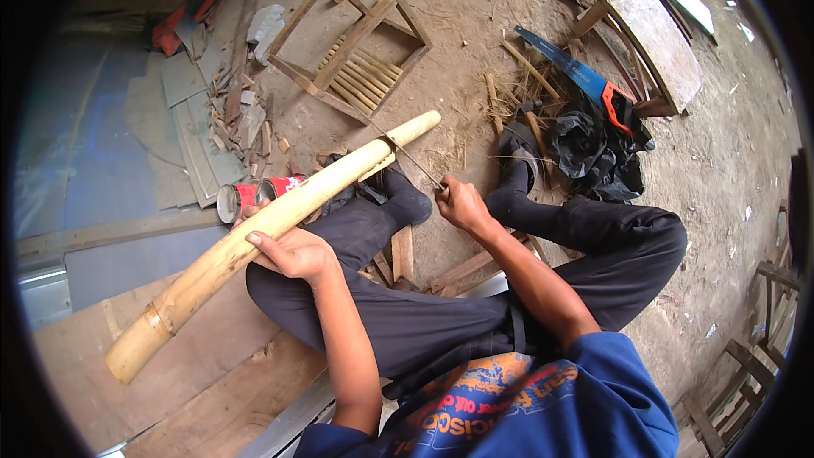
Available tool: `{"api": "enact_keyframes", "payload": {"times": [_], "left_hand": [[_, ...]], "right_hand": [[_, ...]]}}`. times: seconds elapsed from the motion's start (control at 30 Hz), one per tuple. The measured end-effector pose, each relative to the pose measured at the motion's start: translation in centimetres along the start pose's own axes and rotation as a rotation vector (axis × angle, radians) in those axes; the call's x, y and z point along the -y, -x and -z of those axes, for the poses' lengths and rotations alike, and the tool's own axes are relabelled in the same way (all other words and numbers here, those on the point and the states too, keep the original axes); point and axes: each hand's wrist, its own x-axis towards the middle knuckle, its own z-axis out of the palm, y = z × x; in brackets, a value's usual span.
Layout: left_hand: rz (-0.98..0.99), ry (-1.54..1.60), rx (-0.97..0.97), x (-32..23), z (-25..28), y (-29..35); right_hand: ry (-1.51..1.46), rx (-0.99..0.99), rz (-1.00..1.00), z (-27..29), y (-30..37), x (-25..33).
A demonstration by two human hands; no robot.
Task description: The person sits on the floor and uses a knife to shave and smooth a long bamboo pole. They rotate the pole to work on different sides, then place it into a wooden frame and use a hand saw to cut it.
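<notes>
Yellow, the bamboo pole [292,210] fills my left hand [298,254], curled around its underside; my right hand [462,204] is closed tight on a knife [417,164].

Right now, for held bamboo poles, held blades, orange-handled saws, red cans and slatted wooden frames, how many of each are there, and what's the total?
Held bamboo pole: 1
Held blade: 1
Orange-handled saw: 1
Red cans: 2
Slatted wooden frame: 1
Total: 6
</notes>
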Motion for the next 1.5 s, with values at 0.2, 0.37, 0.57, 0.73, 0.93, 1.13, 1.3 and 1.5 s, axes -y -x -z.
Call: {"api": "enact_keyframes", "payload": {"times": [0.2, 0.37, 0.57, 0.73, 0.93, 1.13, 1.3, 1.5], "left_hand": [[-0.003, -0.012, -0.009, 0.2, 0.1, -0.2], [-0.016, -0.017, 0.005, 0.0, 0.1, 0.1], [-0.025, -0.022, 0.000, -0.2, -0.8, -0.1], [-0.031, -0.025, -0.019, -0.2, -0.4, 0.0], [-0.035, -0.023, 0.010, 0.1, -0.2, -0.1], [-0.070, -0.009, 0.046, 0.3, -0.2, 0.2], [-0.055, 0.028, 0.045, 0.4, -0.3, 0.0], [-0.003, 0.024, -0.039, 0.4, 0.5, -0.2]], "right_hand": [[-0.010, 0.000, 0.078, -0.5, 0.9, 1.0], [-0.003, 0.009, -0.047, -0.3, 0.6, 0.1], [0.027, -0.039, -0.146, -0.4, -0.5, -1.6], [-0.010, -0.047, -0.071, -1.1, 0.3, -0.3], [-0.036, -0.064, -0.230, -1.7, -0.3, -5.7], [-0.128, 0.031, -0.089, -0.2, 0.3, 0.4], [-0.107, 0.027, -0.031, 0.4, 0.3, 0.8], [-0.142, 0.043, 0.057, 0.2, 0.9, 1.8]]}}
